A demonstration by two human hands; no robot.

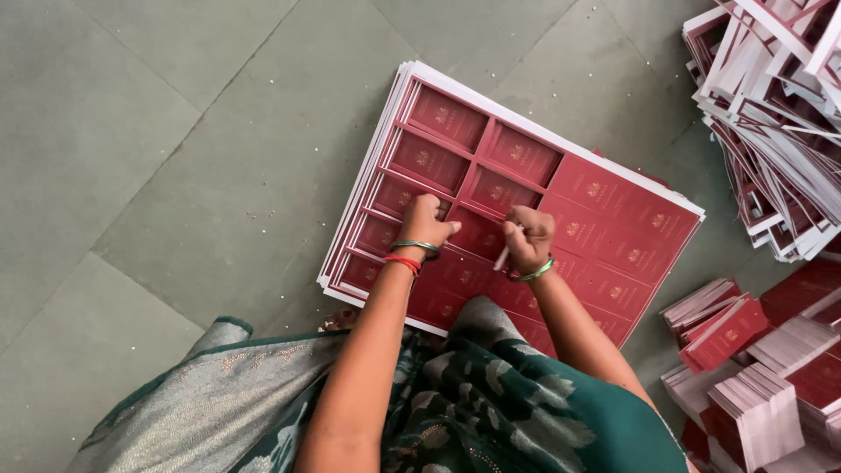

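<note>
Green garment (491, 412) nearest; L hand (427, 223), R hand (528, 238) pressing red printed sheets (613, 219), floor (131, 131)

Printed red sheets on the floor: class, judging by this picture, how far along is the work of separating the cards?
Done: loose card stacks and a heap of stripped trimmings lie at the right. In hand: the left hand and right hand press on the top sheet, whose left half shows empty frames; the right hand pinches a pale strip. Left: the sheet's right half and the stack of sheets beneath.
</note>
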